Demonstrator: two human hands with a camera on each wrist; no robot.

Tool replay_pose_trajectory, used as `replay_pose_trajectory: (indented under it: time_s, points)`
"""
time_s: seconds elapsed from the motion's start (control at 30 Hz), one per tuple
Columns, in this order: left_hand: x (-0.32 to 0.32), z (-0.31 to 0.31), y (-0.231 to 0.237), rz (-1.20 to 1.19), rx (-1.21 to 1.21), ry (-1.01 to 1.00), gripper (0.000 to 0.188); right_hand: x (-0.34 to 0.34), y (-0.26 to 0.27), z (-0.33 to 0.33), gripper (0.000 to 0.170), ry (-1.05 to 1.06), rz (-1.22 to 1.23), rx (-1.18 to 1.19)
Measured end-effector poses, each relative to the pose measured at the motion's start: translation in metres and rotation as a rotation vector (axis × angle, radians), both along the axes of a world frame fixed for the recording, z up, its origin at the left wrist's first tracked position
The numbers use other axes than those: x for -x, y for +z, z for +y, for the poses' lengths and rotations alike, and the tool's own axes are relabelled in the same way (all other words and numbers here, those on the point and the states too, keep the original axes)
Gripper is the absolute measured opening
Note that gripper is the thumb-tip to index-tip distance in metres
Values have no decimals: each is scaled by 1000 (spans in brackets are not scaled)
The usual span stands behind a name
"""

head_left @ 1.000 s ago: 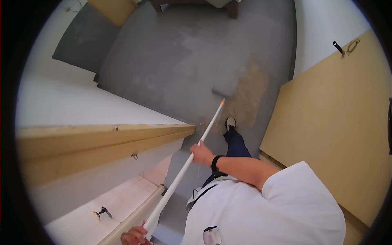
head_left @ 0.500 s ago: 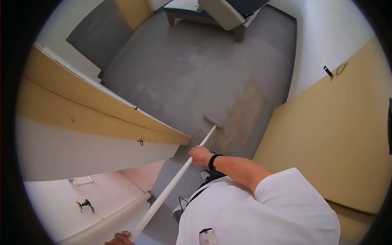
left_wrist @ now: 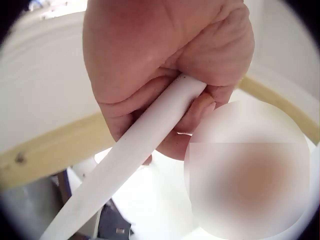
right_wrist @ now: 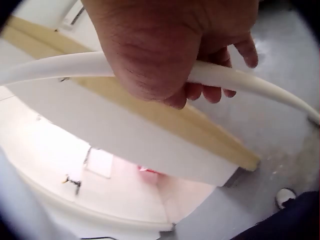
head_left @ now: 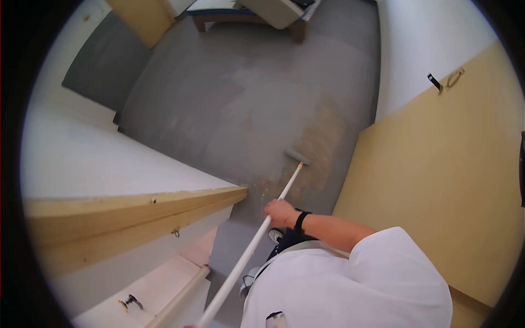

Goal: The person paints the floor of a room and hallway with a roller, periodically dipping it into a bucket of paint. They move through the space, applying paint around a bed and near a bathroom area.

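Observation:
A long white pole (head_left: 246,257) slants down across the head view to a grey paint roller (head_left: 297,157) on the floor. The roller lies at the left edge of a brown, bare-looking patch (head_left: 326,139) in the grey floor. My right hand (head_left: 280,213), with a black band at the wrist, grips the pole partway along; the right wrist view shows its fingers (right_wrist: 212,93) curled beneath. Around the pole's near end my left hand (left_wrist: 165,60) is wrapped, seen in the left wrist view. In the head view only a sliver of it shows at the bottom edge.
A tan door (head_left: 432,158) stands on the right, with a dark latch (head_left: 435,83). At left, a wooden door frame (head_left: 136,218) juts out close to the pole. A low bed-like piece of furniture (head_left: 246,18) stands at the far end. A shoe (head_left: 276,235) shows below my right hand.
The roller has shifted rightward onto the brown patch's left edge. My left hand has nearly left the head view. The forward foot now appears closer to my body. Both hands keep holding the pole.

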State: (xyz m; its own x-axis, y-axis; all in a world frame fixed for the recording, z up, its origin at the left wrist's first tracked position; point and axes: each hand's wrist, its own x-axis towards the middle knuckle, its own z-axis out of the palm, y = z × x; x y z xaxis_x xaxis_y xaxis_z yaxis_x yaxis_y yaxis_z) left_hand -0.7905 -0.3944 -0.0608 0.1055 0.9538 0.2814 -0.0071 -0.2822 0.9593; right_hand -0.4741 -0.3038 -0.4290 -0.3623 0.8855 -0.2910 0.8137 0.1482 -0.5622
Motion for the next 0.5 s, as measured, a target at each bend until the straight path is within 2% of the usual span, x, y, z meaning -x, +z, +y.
replay_pose_trajectory:
  time_s: [0.07, 0.13, 0.17, 0.23, 0.27, 0.3, 0.33, 0.4, 0.43, 0.47, 0.5]
  points:
    - [-56, 21, -15, -35, 75, -124, 47, -35, -8, 11, 11, -70, -16, 17]
    - [-98, 40, -31, 119, 97, -248, 47, -55, -15, 10, 13, -429, 202, -114]
    - [-119, 56, -39, 87, 115, -223, 46, -60, -13, 9, 13, -458, 201, -113]
    - [-152, 77, -71, 74, 139, -224, 39, -66, 10, 20, 18, -788, 356, -431]
    - [-168, 85, -88, 86, 66, -304, 36, -69, 24, 28, 18, -813, 355, -443]
    - [-192, 97, -97, 92, -7, -384, 33, -71, 40, 35, 20, -907, 374, -575]
    - [-226, 102, -98, 110, 52, -323, 28, -78, 48, 39, 24, -998, 387, -705]
    - [-275, 120, -121, 156, -1, -425, 18, -111, 26, 57, 23, -1050, 372, -801]
    - [-303, 124, -123, 194, 177, -371, 15, -132, 23, 70, 24, -1140, 566, -762]
    - [-328, 137, -141, 149, 59, -382, 12, -152, 20, 82, 25, -1233, 765, -736]
    - [-354, 145, -151, 133, 106, -391, 11, -179, 8, 91, 27, -1233, 747, -733]
